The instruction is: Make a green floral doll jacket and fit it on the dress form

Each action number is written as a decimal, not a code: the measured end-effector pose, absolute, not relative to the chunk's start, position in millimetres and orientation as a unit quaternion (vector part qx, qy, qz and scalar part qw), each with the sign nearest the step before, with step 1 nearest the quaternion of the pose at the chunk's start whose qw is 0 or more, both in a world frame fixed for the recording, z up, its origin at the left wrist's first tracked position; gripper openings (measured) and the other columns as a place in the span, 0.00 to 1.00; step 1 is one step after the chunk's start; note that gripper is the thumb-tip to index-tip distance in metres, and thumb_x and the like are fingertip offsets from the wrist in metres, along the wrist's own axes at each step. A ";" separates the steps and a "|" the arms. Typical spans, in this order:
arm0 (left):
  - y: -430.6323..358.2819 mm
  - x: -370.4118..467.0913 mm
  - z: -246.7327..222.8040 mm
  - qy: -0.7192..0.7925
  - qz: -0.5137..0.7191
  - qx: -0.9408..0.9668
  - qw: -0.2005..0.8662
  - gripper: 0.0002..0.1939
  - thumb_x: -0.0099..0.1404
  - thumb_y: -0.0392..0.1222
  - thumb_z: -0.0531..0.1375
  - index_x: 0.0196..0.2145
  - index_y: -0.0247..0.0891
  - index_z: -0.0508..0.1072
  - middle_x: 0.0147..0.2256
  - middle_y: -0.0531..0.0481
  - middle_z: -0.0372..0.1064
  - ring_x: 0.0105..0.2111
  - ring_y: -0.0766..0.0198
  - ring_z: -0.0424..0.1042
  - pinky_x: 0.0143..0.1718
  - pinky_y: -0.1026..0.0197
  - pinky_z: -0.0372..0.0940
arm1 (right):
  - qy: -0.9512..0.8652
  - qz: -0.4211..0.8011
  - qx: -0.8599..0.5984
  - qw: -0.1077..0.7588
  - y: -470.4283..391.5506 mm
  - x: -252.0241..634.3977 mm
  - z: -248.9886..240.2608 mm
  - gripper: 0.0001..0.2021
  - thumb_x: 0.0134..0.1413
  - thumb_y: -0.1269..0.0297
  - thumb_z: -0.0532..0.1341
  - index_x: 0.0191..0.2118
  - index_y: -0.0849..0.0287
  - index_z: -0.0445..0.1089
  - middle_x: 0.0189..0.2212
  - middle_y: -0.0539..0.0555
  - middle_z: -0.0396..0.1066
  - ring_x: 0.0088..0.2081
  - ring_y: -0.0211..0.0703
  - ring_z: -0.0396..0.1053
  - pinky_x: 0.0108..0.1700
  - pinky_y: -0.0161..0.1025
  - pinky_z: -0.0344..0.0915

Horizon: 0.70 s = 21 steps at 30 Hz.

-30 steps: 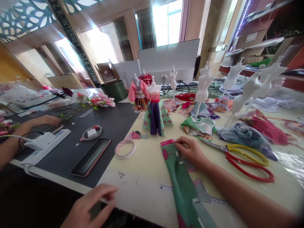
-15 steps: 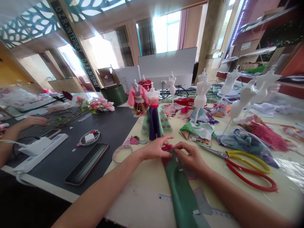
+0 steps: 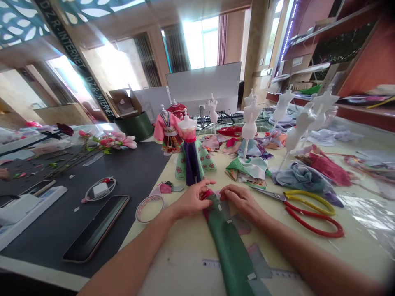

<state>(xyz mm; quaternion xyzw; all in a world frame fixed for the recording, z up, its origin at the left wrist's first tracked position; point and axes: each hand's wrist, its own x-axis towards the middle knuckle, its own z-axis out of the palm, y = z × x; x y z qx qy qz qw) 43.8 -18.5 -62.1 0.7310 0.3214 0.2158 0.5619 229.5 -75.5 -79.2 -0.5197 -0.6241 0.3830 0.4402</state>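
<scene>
A long strip of green cloth (image 3: 230, 246) with small white tabs runs from the near edge up to my hands. My left hand (image 3: 197, 197) pinches its red upper end (image 3: 209, 192) between thumb and fingers. On the other side of the strip, my right hand (image 3: 236, 197) has its thumb and forefinger pressed together by the cloth's right edge; what they hold is too small to make out. Just beyond stands a small dress form in a green floral and purple dress (image 3: 193, 158). Grey and pink scraps (image 3: 259, 259) and a ruler (image 3: 211, 263) lie beside the strip.
Scissors (image 3: 308, 209) lie at the right, near fabric pieces (image 3: 305, 179) and white dress forms (image 3: 249, 119). On the left are a tape roll (image 3: 149, 209), a phone (image 3: 97, 228), a power strip (image 3: 33, 213) and flowers (image 3: 115, 139). Another person's fingers show at the far left edge.
The view has turned slightly right, so most things appear further left. The other person's arm has mostly left the view. The red end now lies along the strip between my hands.
</scene>
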 end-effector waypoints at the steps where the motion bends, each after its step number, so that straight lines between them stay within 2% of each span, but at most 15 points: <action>1: -18.5 43.6 -63.0 0.320 0.216 0.734 0.559 0.29 0.53 0.31 0.59 0.54 0.39 0.61 0.30 0.53 0.62 0.34 0.66 0.64 0.37 0.63 0.60 | -0.625 0.381 -0.519 0.441 -74.9 230.2 -78.4 0.13 0.55 0.62 0.50 0.29 0.60 0.68 0.28 0.51 0.70 0.33 0.41 0.66 0.37 0.35 0.59; 5: -18.7 44.1 -64.0 0.318 0.217 0.736 0.557 0.29 0.53 0.31 0.59 0.54 0.39 0.61 0.31 0.53 0.62 0.36 0.65 0.64 0.38 0.63 0.61 | -0.595 0.400 -0.541 0.440 -71.0 233.9 -75.3 0.13 0.53 0.61 0.51 0.29 0.61 0.68 0.28 0.52 0.69 0.33 0.40 0.65 0.37 0.35 0.59; 10: -19.1 45.6 -64.0 0.325 0.220 0.733 0.555 0.29 0.53 0.32 0.60 0.53 0.37 0.62 0.32 0.51 0.64 0.39 0.63 0.65 0.41 0.61 0.61 | -0.576 0.431 -0.573 0.392 -73.9 240.8 -75.4 0.11 0.49 0.62 0.55 0.28 0.63 0.71 0.24 0.51 0.67 0.24 0.36 0.59 0.27 0.33 0.55; 13: -18.3 45.1 -66.2 0.318 0.220 0.743 0.547 0.29 0.52 0.32 0.60 0.53 0.38 0.62 0.31 0.52 0.64 0.37 0.63 0.65 0.40 0.61 0.61 | -0.577 0.450 -0.578 0.361 -84.5 239.3 -72.8 0.11 0.48 0.62 0.56 0.27 0.63 0.72 0.21 0.49 0.65 0.23 0.34 0.57 0.24 0.32 0.53; 17: -17.8 44.2 -67.3 0.315 0.224 0.742 0.548 0.29 0.52 0.31 0.59 0.53 0.37 0.62 0.30 0.53 0.62 0.35 0.65 0.64 0.39 0.62 0.61 | -0.573 0.449 -0.593 0.344 -96.9 230.1 -69.6 0.10 0.48 0.64 0.56 0.28 0.63 0.72 0.22 0.50 0.66 0.23 0.34 0.58 0.24 0.30 0.53; 21: -18.2 44.6 -66.4 0.320 0.227 0.746 0.539 0.29 0.52 0.30 0.58 0.53 0.38 0.61 0.28 0.54 0.61 0.35 0.65 0.65 0.40 0.61 0.61 | -0.572 0.466 -0.599 0.311 -99.1 224.6 -73.5 0.09 0.46 0.65 0.57 0.30 0.62 0.72 0.19 0.48 0.62 0.19 0.32 0.55 0.19 0.29 0.51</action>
